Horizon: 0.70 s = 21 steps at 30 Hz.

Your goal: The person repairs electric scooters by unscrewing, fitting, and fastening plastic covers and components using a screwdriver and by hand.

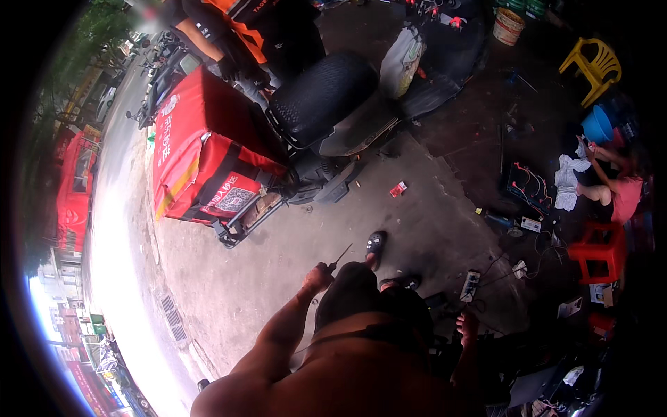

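My left hand (318, 279) is closed around the handle of a screwdriver (341, 257), its long thin shaft pointing up and to the right, in front of my dark shorts. Most of the handle is hidden in the fist. My right hand (467, 329) hangs at my right side with its fingers apart and nothing visible in it. A power strip (470, 285) with cables lies on the ground just beyond that hand. Ahead of me stands a scooter (361, 121) with a black seat and a large red delivery box (205, 149) on its rear.
A person (253, 31) in dark and orange clothing stands behind the scooter. At right another person (624, 187) sits near a red stool (599, 251), a blue basin (597, 125) and a yellow chair (594, 69). Tools and cables litter the dark floor there. A red packet (397, 189) lies ahead.
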### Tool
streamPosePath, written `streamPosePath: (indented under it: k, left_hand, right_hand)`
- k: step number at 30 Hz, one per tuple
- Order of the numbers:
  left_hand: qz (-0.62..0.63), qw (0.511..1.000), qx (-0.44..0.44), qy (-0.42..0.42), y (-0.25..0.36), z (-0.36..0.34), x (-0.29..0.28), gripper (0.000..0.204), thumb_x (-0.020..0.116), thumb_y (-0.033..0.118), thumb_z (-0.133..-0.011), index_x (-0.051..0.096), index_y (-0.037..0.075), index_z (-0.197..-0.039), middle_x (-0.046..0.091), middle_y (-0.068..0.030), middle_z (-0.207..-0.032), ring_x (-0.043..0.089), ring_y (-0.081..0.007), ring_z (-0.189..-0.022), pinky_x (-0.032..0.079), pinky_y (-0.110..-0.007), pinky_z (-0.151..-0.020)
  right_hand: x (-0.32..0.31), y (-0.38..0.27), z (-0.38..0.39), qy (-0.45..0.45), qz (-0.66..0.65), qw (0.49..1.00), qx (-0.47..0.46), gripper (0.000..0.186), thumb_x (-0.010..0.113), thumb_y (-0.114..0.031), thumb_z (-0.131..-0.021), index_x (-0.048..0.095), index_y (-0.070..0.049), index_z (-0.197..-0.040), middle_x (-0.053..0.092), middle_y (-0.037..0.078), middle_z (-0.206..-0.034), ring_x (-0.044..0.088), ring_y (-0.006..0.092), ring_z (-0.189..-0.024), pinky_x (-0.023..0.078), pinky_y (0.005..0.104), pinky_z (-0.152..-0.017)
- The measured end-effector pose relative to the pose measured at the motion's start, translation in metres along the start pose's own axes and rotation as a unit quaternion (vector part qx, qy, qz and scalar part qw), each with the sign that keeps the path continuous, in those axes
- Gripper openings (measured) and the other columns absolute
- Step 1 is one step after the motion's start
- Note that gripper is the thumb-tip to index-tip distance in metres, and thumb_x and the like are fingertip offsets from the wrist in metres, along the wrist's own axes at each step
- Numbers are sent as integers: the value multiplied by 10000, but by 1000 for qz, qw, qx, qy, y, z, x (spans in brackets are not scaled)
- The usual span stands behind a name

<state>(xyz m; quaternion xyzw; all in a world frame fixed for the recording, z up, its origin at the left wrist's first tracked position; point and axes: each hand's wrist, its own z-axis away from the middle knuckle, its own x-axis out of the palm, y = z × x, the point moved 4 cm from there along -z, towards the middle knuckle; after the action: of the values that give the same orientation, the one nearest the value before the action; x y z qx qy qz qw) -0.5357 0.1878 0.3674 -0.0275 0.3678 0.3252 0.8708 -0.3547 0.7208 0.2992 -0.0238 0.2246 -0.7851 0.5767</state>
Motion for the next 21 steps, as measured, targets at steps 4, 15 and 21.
streamPosePath:
  k: [4,15,21]
  left_hand:
    - [52,998,-6,20,-33,9,4,503,750,204,-679,562,93,-1132,664,-144,-872,659,-271,-708,527,-383,-618]
    - [157,986,-49,18,-118,10,-17,497,725,184,-686,554,52,-1134,654,-156,-826,645,-249,-660,514,-369,-545]
    - [145,989,-22,-33,-153,2,-34,557,708,240,-743,519,33,-1225,645,-208,-1073,622,-322,-1020,486,-381,-846]
  right_hand:
    - [15,-3,2,-8,60,998,-2,307,533,-330,-860,569,-93,-1053,631,39,-955,577,171,-788,440,347,-664]
    - [95,-27,17,-19,121,992,4,244,555,-330,-834,587,-138,-981,591,-9,-796,539,127,-686,409,327,-607]
    - [203,-61,38,-7,284,949,-139,240,579,-304,-850,601,-94,-964,638,73,-872,596,249,-740,461,400,-678]
